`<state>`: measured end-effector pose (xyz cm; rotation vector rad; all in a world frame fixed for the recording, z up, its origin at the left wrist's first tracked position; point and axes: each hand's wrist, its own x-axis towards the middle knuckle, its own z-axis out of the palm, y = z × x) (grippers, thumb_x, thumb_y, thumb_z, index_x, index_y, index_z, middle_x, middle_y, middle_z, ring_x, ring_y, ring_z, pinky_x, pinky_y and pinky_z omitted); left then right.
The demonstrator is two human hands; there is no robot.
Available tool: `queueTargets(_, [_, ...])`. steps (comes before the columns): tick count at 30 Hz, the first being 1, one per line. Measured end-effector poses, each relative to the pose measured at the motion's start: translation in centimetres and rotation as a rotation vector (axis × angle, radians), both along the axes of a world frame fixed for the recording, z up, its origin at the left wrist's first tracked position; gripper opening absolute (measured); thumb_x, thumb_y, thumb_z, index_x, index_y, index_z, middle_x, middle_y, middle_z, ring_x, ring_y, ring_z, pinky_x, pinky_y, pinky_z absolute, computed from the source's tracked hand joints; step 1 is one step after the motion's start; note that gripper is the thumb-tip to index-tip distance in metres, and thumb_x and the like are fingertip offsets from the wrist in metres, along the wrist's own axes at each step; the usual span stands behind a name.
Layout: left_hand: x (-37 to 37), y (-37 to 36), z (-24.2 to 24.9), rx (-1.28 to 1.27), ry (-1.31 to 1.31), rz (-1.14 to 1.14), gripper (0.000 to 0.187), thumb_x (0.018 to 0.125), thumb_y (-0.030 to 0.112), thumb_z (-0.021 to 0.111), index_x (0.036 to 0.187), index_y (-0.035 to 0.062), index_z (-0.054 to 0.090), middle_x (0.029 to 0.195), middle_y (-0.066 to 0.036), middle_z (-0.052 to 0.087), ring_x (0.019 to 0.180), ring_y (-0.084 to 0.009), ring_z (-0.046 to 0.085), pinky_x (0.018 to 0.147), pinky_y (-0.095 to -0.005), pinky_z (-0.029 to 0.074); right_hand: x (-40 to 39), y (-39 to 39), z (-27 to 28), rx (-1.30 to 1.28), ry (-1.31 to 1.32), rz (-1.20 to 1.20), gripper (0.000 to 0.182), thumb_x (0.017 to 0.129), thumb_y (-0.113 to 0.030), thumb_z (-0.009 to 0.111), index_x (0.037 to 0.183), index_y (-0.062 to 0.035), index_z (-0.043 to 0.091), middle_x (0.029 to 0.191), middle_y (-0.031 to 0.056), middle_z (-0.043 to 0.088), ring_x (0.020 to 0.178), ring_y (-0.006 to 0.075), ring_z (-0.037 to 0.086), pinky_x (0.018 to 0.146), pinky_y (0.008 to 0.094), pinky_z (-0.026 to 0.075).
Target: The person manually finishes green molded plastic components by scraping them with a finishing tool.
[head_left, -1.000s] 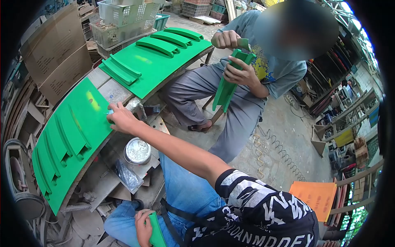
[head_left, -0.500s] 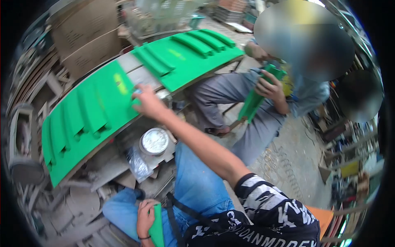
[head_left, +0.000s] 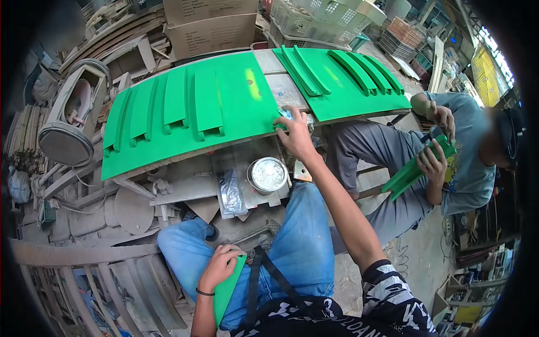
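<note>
My left hand [head_left: 220, 265] is closed over the top end of a green channel-shaped strip [head_left: 229, 289] lying on my thigh. With my arm stretched forward, my right hand [head_left: 296, 135] is at the near edge of a flat green board [head_left: 236, 112], by the gap between two boards. Its fingers are curled around a small whitish-blue thing [head_left: 286, 114] that I cannot make out. Several green channel strips [head_left: 175, 101] lie on the left board. More lie on the right green board [head_left: 342, 101].
A can [head_left: 268, 175] with a pale top and a clear plastic bag [head_left: 230, 194] sit on a low shelf below. At right, a seated person [head_left: 469, 157] holds another green strip [head_left: 415, 171]. Cardboard boxes [head_left: 213, 31] and plastic crates [head_left: 309, 22] stand behind the table.
My view has turned, so the boards and the other person appear farther right. My right hand stays near the gap with its fingers more curled. My left hand stays on the green strip.
</note>
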<state>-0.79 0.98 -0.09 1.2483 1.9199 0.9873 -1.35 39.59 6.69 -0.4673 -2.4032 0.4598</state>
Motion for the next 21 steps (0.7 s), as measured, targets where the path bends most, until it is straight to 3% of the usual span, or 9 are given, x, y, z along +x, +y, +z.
queueTargets(14, [0.1,-0.1,0.4,0.048,-0.021,0.016,0.021,0.085,0.005,0.051,0.099,0.0024,0.066,0.104,-0.014,0.061,0.097,-0.0338,0.054,0.088,-0.0391,0.043,-0.3,-1.4,-0.8,-0.030,0.000,0.012,0.029,0.071,-0.009,0.073,0.100,-0.0082,0.069,0.130,0.0155,0.046,0.106,0.0368,0.046,0.093,0.0435,0.044])
queueTargets(21, [0.0,-0.3,-0.7,0.022,-0.042,0.042,0.021,0.086,0.007,0.051,0.102,0.0008,0.064,0.101,-0.015,0.060,0.098,-0.0349,0.055,0.086,-0.0399,0.044,0.3,-2.1,-0.8,0.044,-0.029,-0.006,0.041,0.070,0.005,0.056,0.106,-0.0115,0.070,0.133,0.0168,0.044,0.108,0.0389,0.044,0.096,0.0447,0.041])
